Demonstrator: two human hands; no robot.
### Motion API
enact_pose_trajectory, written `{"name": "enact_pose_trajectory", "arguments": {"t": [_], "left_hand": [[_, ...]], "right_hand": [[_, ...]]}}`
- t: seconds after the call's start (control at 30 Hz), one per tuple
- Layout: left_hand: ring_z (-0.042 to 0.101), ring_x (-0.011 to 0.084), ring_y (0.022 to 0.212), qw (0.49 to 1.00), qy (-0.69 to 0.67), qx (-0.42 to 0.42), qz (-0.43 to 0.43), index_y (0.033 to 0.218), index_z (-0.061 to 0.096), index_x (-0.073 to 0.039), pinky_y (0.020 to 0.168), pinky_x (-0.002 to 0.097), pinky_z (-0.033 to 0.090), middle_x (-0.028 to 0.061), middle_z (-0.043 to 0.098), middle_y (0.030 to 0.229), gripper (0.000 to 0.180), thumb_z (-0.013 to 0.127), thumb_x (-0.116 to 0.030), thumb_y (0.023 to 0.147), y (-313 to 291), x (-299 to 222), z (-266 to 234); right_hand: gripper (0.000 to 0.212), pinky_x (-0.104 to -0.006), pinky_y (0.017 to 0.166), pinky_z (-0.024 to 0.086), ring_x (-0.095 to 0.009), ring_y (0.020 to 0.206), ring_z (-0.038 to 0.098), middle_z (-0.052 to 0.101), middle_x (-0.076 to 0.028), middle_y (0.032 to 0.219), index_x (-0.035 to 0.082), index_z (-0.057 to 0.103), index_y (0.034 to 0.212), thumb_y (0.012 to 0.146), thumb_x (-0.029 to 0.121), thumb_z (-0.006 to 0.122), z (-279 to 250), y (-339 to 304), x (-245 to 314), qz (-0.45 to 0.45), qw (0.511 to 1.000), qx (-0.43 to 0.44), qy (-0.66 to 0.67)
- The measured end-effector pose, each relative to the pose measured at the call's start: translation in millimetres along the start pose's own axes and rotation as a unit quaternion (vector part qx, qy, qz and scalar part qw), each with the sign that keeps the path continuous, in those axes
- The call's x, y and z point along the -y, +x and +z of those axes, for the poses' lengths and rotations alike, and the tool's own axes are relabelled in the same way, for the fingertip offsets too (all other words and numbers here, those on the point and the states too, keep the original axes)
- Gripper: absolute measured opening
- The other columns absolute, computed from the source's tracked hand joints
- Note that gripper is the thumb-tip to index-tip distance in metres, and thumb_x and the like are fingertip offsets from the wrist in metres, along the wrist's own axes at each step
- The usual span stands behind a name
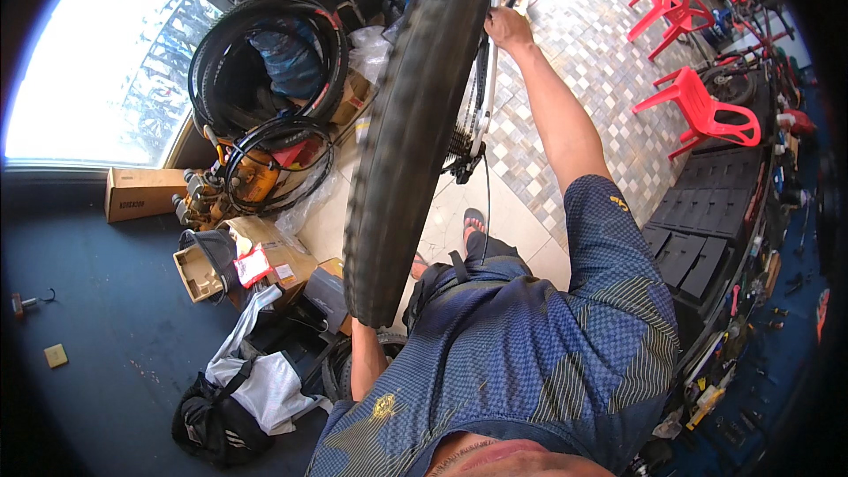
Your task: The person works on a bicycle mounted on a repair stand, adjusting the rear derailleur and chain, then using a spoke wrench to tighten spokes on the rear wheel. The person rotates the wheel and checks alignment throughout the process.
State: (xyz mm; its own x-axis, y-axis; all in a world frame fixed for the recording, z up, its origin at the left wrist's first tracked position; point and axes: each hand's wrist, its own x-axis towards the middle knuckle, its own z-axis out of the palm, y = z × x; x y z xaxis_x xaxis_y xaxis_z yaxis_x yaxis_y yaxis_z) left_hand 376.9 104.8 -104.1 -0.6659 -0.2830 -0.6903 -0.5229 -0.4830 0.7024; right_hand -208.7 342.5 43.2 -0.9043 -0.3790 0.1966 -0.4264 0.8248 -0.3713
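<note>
A bicycle's wide black tyre (415, 141) rises in front of me, its tread smeared as if the wheel is turning. Along its right side run a pale frame tube (484, 93), a rear cassette (458, 143) and a derailleur (465, 166). My right hand (510, 28) is closed at the far end of that tube, up by the drivetrain; what its fingers hold is hidden. Only my left forearm shows, below the tyre's lower end, and the tyre covers the hand itself. A thin cable (487, 203) dangles under the derailleur.
Stacked tyres (331, 53), looped black tubing (256, 199) and an orange machine (212, 185) stand left. Nearer are cartons (274, 252) and a black bag (216, 420). Red plastic chairs (715, 110) and a tool-covered bench (715, 362) line the right.
</note>
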Motion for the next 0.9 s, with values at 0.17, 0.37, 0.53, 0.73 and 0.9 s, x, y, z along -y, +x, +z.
{"name": "enact_pose_trajectory", "arguments": {"t": [0.17, 0.37, 0.53, 0.73, 0.9], "left_hand": [[0.061, 0.0224, 0.112, 1.0, 0.005, 0.006, 0.006, 0.13, 0.056, 0.0, 0.093, 0.0359, 0.047, 0.0146, 0.064, 0.123, 0.04, 0.054, -0.022, 0.097, 3, -6, 0], [0.06, 0.0226, 0.113, 1.0, 0.007, 0.011, 0.011, 0.131, 0.055, 0.0, 0.094, 0.036, 0.047, 0.0147, 0.064, 0.124, 0.04, 0.053, -0.023, 0.098, 6, -11, -1], [0.06, 0.0227, 0.114, 1.0, 0.012, 0.021, 0.016, 0.131, 0.055, 0.0, 0.094, 0.036, 0.047, 0.0148, 0.063, 0.125, 0.041, 0.053, -0.023, 0.098, 11, -19, 0], [0.06, 0.0229, 0.115, 0.999, 0.017, 0.038, 0.024, 0.132, 0.055, 0.0, 0.095, 0.0361, 0.046, 0.0149, 0.063, 0.126, 0.041, 0.052, -0.024, 0.099, 19, -29, 2], [0.06, 0.0231, 0.115, 0.996, 0.03, 0.072, 0.039, 0.132, 0.054, 0.0, 0.096, 0.0361, 0.046, 0.015, 0.063, 0.127, 0.041, 0.052, -0.024, 0.099, 29, -49, 3]], "right_hand": [[0.041, -0.0465, 0.084, 0.054, -0.037, 0.092, 0.069, 0.069, -0.022, 0.097, 0.007, 0.072, 0.102, 0.095, 0.042, 0.05, -2, 0, 1, 0.004, 1.0, 0.003, -0.004], [0.038, -0.0474, 0.084, 0.054, -0.039, 0.093, 0.067, 0.069, -0.022, 0.098, 0.008, 0.072, 0.1, 0.092, 0.038, 0.05, -4, -2, 5, 0.005, 1.0, 0.005, 0.002], [0.034, -0.0488, 0.082, 0.053, -0.041, 0.093, 0.066, 0.069, -0.021, 0.098, 0.009, 0.071, 0.102, 0.088, 0.033, 0.051, -2, 1, 1, 0.006, 1.0, 0.001, -0.006], [0.037, -0.0492, 0.081, 0.054, -0.041, 0.092, 0.067, 0.07, -0.021, 0.098, 0.009, 0.071, 0.101, 0.091, 0.036, 0.049, 1, 1, 1, 0.004, 1.0, 0.0, 0.005], [0.036, -0.0487, 0.083, 0.054, -0.04, 0.094, 0.066, 0.07, -0.02, 0.099, 0.009, 0.071, 0.101, 0.091, 0.036, 0.05, 3, 3, -2, 0.014, 1.0, 0.004, -0.005]]}}
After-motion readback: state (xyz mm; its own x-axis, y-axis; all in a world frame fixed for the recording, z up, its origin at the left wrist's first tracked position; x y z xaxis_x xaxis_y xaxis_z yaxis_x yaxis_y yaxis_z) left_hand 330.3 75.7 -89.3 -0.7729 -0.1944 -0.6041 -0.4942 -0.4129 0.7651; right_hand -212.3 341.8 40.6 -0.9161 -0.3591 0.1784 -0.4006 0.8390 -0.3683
